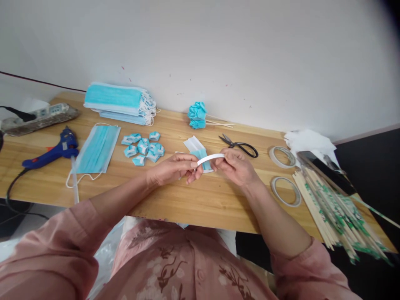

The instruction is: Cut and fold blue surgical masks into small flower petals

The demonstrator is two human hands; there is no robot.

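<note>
Strip [211, 158], white and arched, is pinched at its ends by left hand [175, 167] and right hand [239, 167] above the table [200, 208]. Folded blue pieces [143, 146] appear completed; stacked masks [114, 96] appear to be left unprocessed.

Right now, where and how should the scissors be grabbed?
Probably best by the black handles, coming from the person's right: the scissors lie with the handles toward that side and the blades pointing away to the left. The right hand is close, but it grips the white strip, so it should let go first.
</note>
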